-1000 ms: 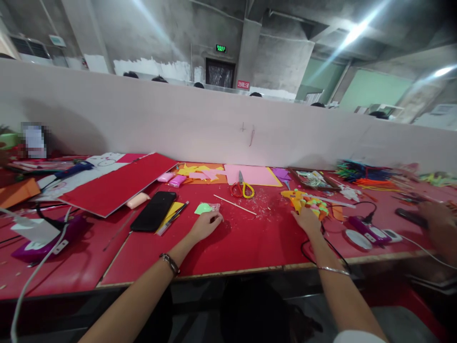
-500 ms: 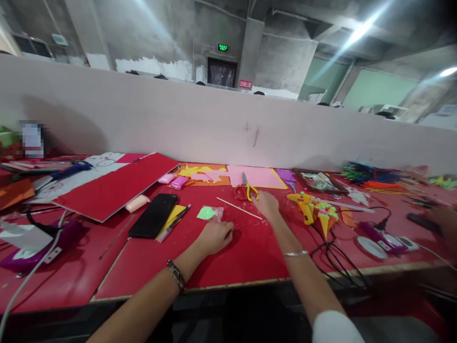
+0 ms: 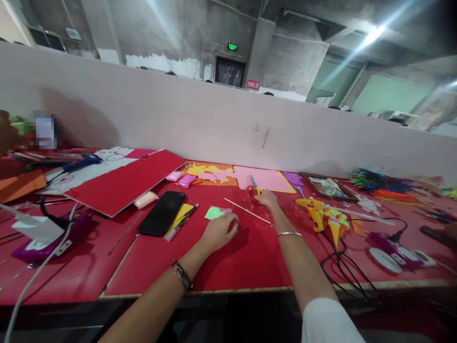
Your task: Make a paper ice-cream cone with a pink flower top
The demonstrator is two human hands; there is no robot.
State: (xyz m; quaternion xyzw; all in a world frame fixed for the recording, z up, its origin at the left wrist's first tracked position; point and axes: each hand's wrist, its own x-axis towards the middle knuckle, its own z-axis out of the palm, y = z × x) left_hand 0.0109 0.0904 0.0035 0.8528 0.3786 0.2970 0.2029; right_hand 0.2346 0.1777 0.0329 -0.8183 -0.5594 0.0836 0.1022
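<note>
My right hand (image 3: 267, 199) reaches forward over the table, its fingers closed at the handles of a pair of scissors (image 3: 254, 185). The scissors have red and yellow handles, and the blades point away from me over pink paper (image 3: 246, 176). My left hand (image 3: 219, 232) is nearer to me, its fingers curled in and the thumb close to them; I see nothing in it. Just behind it lies a clear packet with a light green piece (image 3: 213, 213), partly covered by the hand. A thin pale stick (image 3: 247, 210) lies between my hands.
Left are a black phone (image 3: 162, 213), a pen (image 3: 183, 222) and a large red board (image 3: 124, 183). On the right lie a yellow glue gun (image 3: 314, 212), ice-cream-cone-like pieces (image 3: 336, 226), loose black cables and a purple power strip (image 3: 394, 250). A pale partition (image 3: 200, 124) stands behind.
My right hand's fingers have closed further over the scissors' handles. My left hand has lifted slightly and moved toward the green packet, covering part of it. The view has shifted a little left.
</note>
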